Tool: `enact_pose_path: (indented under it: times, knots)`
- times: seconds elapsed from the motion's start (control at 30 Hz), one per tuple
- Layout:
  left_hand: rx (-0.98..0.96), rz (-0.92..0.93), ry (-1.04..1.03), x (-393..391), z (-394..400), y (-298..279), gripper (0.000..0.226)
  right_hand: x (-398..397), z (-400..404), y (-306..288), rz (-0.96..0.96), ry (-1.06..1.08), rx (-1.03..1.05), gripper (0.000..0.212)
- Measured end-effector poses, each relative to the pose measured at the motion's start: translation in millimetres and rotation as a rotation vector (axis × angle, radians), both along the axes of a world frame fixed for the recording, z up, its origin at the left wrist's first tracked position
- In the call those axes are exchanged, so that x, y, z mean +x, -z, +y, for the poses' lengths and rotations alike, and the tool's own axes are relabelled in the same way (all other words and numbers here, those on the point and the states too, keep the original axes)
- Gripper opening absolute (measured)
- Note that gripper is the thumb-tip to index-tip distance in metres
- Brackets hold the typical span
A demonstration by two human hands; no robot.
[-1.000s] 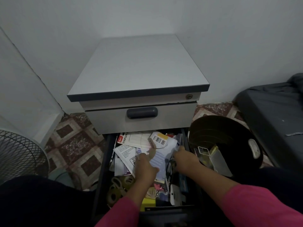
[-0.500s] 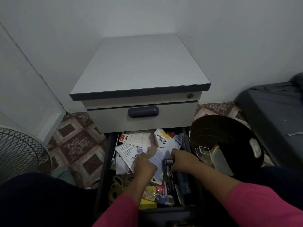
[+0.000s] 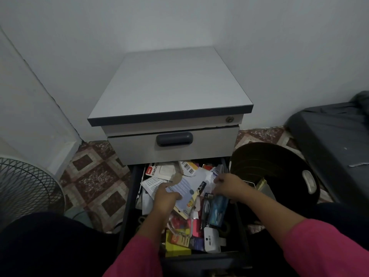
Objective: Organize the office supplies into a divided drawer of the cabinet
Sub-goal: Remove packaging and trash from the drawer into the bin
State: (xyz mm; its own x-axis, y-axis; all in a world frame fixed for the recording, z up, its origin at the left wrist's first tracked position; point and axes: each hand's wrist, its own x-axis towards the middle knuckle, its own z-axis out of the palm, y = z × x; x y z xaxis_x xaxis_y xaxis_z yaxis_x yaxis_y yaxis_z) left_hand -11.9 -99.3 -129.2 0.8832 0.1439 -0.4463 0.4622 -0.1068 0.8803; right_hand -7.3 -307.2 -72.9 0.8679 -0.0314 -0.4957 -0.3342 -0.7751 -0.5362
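Rummaging through the open lower drawer of the cabinet at the bottom centre of the frame, the left hand has its grip closed on a pale blue card lifted off the heap, while the right hand reaches in at the drawer's right side, fingers curled over loose papers; whether that grip actually holds anything cannot be told. The supplies lie piled together: a stapler pack at the back, a blue packet and yellow box nearer the front. No dividers show under the clutter. The likely trouble is that pulling the card free drags neighbouring sheets over the drawer's edge onto the tiled floor, or into the dark bin just right of it. Small items could also slip deeper, unseen.
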Motion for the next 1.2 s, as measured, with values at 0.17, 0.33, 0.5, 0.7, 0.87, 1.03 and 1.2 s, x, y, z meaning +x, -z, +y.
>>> enact_pose_path:
  times: [0.17, 0.33, 0.5, 0.7, 0.87, 1.03, 1.2]
  knots:
    - [-0.016, -0.007, -0.032, -1, 7, -2, 0.028, -11, 15, 16, -0.047, -0.275, -0.201, 0.046]
    - [-0.004, 0.003, -0.01, -2, 7, 1, 0.021, -15, 23, 23, -0.068, -0.371, -0.259, 0.049]
    - [-0.054, 0.015, -0.037, -3, 10, -2, 0.024, -10, 20, 18, -0.067, -0.311, -0.217, 0.039]
    - [-0.13, 0.035, 0.0, -3, 13, -16, 0.021, 3, 9, -9, -0.067, -0.178, -0.08, 0.019]
    - [-0.196, 0.07, 0.02, -3, 9, -23, 0.019, 11, -22, -49, -0.035, -0.003, 0.031, 0.017]
    - [-0.308, 0.108, 0.081, -5, -13, -32, 0.031, 11, -79, -82, -0.081, 0.203, 0.045, 0.017]
    - [-0.337, 0.111, 0.231, -7, -63, -47, 0.027, 18, -129, -82, -0.074, 0.328, -0.139, 0.017]
